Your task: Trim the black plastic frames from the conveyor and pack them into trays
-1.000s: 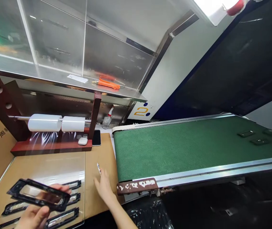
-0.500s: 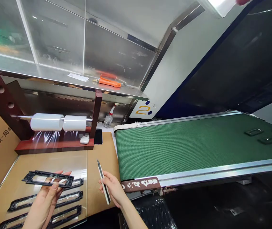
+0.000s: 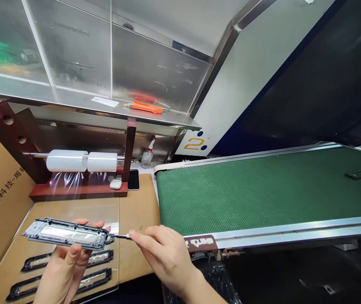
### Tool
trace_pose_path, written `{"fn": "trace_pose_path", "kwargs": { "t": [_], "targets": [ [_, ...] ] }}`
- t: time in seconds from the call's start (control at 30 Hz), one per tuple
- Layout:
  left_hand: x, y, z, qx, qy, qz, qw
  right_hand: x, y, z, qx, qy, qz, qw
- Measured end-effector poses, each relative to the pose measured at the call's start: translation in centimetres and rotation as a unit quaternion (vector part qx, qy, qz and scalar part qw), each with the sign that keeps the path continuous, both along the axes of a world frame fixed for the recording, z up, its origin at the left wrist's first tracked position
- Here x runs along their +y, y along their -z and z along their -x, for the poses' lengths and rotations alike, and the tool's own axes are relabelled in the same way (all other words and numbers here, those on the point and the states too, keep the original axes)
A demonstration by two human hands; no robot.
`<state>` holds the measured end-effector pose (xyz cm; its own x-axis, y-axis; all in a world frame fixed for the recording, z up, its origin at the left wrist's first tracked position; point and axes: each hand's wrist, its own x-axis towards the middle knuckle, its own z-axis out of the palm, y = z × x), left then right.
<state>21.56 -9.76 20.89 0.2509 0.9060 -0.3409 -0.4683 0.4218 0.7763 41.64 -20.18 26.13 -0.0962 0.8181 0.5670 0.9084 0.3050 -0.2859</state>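
My left hand (image 3: 69,261) is closed on a long black plastic frame (image 3: 72,236), thumb on the near edge and fingers behind. The frame is tilted, with a clear window along its middle. In my right hand (image 3: 167,253) is a slim utility knife (image 3: 126,236), its handle mostly hidden by my fingers. The dark tip points left and meets the right end of the frame; whether it cuts or only touches, I cannot tell. Below the held frame, similar black frames (image 3: 99,278) lie on a clear glass plate (image 3: 116,249) over cardboard.
Two rolls of clear film (image 3: 68,161) hang on a dark red stand (image 3: 79,194). Nearby are a phone (image 3: 134,180), a white earbud case (image 3: 115,184) and a spray bottle (image 3: 147,157). A green conveyor belt (image 3: 231,190) runs to the right; an orange-handled tool (image 3: 147,107) lies on the shelf.
My right hand has moved left and turned, bringing the knife tip to the frame's right end. My left hand has tilted the frame. The belt's pieces sit farther right.
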Motion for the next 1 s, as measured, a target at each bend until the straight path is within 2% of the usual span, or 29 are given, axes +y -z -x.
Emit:
{"fn": "trace_pose_path", "kwargs": {
  "t": [0.17, 0.33, 0.47, 0.57, 0.63, 0.7, 0.73, 0.8, 0.87, 0.9, 0.93, 1.0],
  "targets": [
    [-0.3, -0.3, -0.1, 0.012, -0.008, -0.015, 1.000, -0.1, -0.2, -0.3, -0.003, -0.009, -0.004, 1.000],
    [-0.7, -1.0, -0.3, 0.023, -0.025, 0.002, 0.999, -0.1, -0.3, -0.6, -0.006, -0.016, 0.006, 1.000],
    [-1.4, -2.5, -1.1, 0.005, -0.022, -0.005, 1.000, -0.3, -0.3, -1.1, 0.064, -0.046, 0.088, 0.993],
    [-1.7, -3.3, -1.9, -0.011, -0.018, -0.015, 1.000, -0.4, -0.7, -1.5, 0.177, -0.055, 0.179, 0.966],
    [-1.7, -3.3, -2.3, -0.018, -0.019, -0.019, 0.999, -0.3, -1.0, -1.9, 0.261, -0.060, 0.241, 0.933],
    [-1.6, -3.0, -2.7, -0.025, -0.015, -0.022, 0.999, -0.2, -0.9, -2.3, 0.360, -0.079, 0.302, 0.879],
    [-1.5, -2.9, -2.9, -0.026, -0.011, -0.027, 0.999, -0.1, -0.8, -2.6, 0.414, -0.091, 0.334, 0.842],
    [-1.4, -2.6, -3.3, -0.016, -0.001, -0.049, 0.999, 0.2, -0.1, -3.2, 0.516, -0.119, 0.403, 0.747],
    [-1.3, -2.3, -3.8, 0.035, 0.007, -0.103, 0.994, 0.3, 0.9, -3.8, 0.585, -0.150, 0.460, 0.651],
    [-1.2, -2.1, -4.1, 0.076, 0.011, -0.140, 0.987, 0.4, 1.3, -4.2, 0.606, -0.166, 0.476, 0.615],
    [-1.0, -1.8, -4.3, 0.120, 0.018, -0.175, 0.977, 0.4, 1.8, -4.5, 0.622, -0.178, 0.482, 0.591],
    [-0.5, -1.3, -4.6, 0.195, 0.039, -0.214, 0.956, 0.3, 2.5, -5.0, 0.641, -0.179, 0.466, 0.583]
  ]
}}
